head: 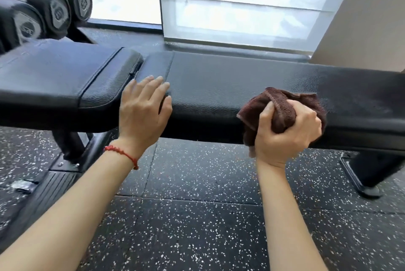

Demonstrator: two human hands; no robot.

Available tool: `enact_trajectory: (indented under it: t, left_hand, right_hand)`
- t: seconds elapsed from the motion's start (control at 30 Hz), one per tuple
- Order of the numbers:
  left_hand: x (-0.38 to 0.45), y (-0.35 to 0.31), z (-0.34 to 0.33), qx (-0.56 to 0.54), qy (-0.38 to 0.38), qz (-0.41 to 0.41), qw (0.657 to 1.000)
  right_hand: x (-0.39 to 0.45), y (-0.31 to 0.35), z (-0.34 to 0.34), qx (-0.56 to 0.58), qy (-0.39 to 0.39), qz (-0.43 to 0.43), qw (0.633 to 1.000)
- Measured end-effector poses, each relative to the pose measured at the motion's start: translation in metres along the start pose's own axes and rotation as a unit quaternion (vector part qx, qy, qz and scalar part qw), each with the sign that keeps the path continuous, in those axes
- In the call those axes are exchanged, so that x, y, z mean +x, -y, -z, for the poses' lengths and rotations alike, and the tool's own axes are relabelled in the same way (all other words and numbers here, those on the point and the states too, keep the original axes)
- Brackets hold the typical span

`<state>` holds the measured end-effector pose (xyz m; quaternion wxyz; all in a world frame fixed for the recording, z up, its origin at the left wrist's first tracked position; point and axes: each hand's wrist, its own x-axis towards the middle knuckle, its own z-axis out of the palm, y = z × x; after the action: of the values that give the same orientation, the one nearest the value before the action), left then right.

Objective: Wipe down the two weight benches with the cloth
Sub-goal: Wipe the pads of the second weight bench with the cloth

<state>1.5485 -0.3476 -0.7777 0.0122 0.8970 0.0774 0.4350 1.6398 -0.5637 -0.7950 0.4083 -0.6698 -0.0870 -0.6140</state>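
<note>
The speckled rubber floor (197, 216) spreads under me. Across it runs a black padded bench (241, 82), and a second bench (54, 78) butts end to end against it on my left. Dumbbells (57, 10) sit racked behind that one. Both my forearms reach forward, well apart. My left hand (142, 110) lies flat, fingers straight, on the near end of the long bench, just beside the gap between the two benches, a red string bracelet (122, 153) round the wrist. My right hand (287, 132) is fisted round the bunched brown cloth (282, 106), pressing it against the bench's front edge.
</note>
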Motion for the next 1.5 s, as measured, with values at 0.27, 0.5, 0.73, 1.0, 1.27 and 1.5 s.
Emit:
enact_trajectory:
  t: [0.27,0.5,0.73,1.0,1.27,1.5]
  left_hand:
    - [-0.004,0.017,-0.018,-0.011,-0.073,-0.029,0.997]
    - [-0.004,0.017,-0.014,-0.013,-0.062,-0.033,0.997]
    - [-0.004,0.018,-0.016,-0.009,-0.066,-0.041,0.997]
    - [-0.005,0.015,-0.016,-0.012,-0.056,-0.022,0.998]
    - [-0.012,0.014,-0.004,-0.075,-0.042,-0.004,0.996]
    - [-0.036,0.021,0.012,-0.082,-0.012,0.038,0.996]
  right_hand:
    - [-0.041,0.07,-0.019,0.033,0.041,0.011,0.999]
    - [-0.054,0.092,-0.027,0.043,0.085,0.091,0.991]
    - [-0.045,0.052,-0.013,0.031,0.124,0.173,0.977]
    - [-0.018,0.008,0.009,-0.016,0.059,0.049,0.997]
    - [-0.035,0.068,-0.015,0.016,0.073,0.016,0.997]
    - [-0.064,0.111,-0.025,0.088,0.152,0.087,0.981]
